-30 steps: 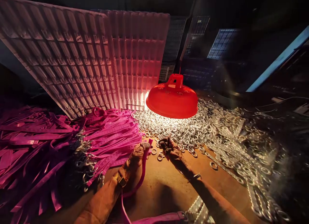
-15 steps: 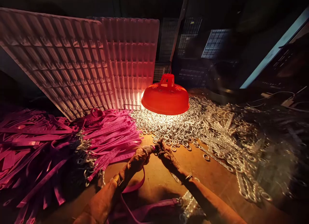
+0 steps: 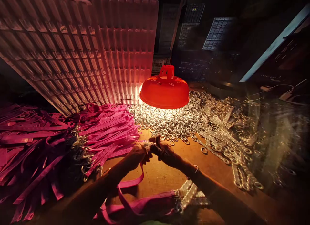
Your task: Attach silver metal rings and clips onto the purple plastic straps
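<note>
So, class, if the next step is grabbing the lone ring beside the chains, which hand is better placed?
Probably the right hand: the lone ring lies on its side. The left hand is farther away, would likely have to reach past the right, and has a pink strap hanging below it.

Grip: left hand [image 3: 144, 150] and right hand [image 3: 161, 148] meet over the table [image 3: 157, 176].
Strap [image 3: 132, 182]: trails from the left hand, before the grip.
Near chains [image 3: 187, 193]: before the grip, slightly right.
Strap heap [image 3: 108, 134]: left of the grip.
Rings [image 3: 169, 124]: just behind the grip.
Lamp [image 3: 166, 93]: above the rings.
Chain heap [image 3: 229, 139]: right of the grip.
Panels [image 3: 128, 40]: behind the strap heap, left beyond the grip.
</note>
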A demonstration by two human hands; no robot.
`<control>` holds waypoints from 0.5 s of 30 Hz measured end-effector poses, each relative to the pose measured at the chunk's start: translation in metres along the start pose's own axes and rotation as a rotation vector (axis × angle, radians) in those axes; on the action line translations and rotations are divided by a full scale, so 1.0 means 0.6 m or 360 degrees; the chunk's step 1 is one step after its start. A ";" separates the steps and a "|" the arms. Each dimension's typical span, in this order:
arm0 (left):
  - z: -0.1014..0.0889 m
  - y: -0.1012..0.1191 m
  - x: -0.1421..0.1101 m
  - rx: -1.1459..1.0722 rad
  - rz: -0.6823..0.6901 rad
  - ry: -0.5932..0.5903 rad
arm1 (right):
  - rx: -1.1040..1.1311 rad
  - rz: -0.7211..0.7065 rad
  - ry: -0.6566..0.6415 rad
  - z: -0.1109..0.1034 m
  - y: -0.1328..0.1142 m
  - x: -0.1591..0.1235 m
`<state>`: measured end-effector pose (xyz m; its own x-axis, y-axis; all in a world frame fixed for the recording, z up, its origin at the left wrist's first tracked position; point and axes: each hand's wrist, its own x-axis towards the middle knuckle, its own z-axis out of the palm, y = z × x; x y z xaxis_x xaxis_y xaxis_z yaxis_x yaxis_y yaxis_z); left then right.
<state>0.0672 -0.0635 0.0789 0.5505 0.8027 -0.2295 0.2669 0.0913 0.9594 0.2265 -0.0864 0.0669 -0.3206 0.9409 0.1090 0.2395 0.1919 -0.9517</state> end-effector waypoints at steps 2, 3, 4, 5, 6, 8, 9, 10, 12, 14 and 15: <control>-0.005 0.026 -0.008 -0.0191 -0.0199 -0.0107 | -0.0081 0.0062 -0.0073 -0.001 -0.017 -0.025; -0.008 0.037 -0.015 -0.0237 -0.0288 -0.0162 | -0.0152 0.0106 -0.0092 0.001 -0.021 -0.041; -0.009 0.046 -0.022 -0.0244 -0.0350 -0.0214 | -0.0234 0.0149 -0.0112 0.005 -0.023 -0.058; -0.009 0.052 -0.031 -0.0213 -0.0379 -0.0263 | -0.0318 0.0182 -0.0129 0.010 -0.024 -0.077; -0.007 0.054 -0.039 -0.0183 -0.0402 -0.0304 | -0.0400 0.0196 -0.0140 0.017 -0.023 -0.096; 0.000 0.045 -0.058 -0.0181 -0.0425 -0.0379 | -0.0508 0.0158 -0.0148 0.032 -0.023 -0.132; 0.005 0.036 -0.067 -0.0203 -0.0429 -0.0422 | -0.0531 0.0126 -0.0143 0.040 -0.024 -0.149; 0.011 0.025 -0.078 -0.0229 -0.0435 -0.0471 | -0.0542 0.0107 -0.0147 0.047 -0.025 -0.165; 0.022 0.003 -0.100 -0.0298 -0.0409 -0.0591 | -0.0545 0.0065 -0.0157 0.059 -0.027 -0.192; 0.032 -0.015 -0.123 -0.0396 -0.0347 -0.0717 | -0.0556 0.0013 -0.0153 0.071 -0.026 -0.212; 0.036 -0.021 -0.134 -0.0451 -0.0327 -0.0762 | -0.0553 -0.0012 -0.0140 0.076 -0.025 -0.219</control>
<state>0.0369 -0.1421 0.0820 0.8232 0.4026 -0.4004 0.2205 0.4231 0.8788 0.2232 -0.2257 0.0535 -0.3976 0.9144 0.0764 0.5294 0.2966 -0.7948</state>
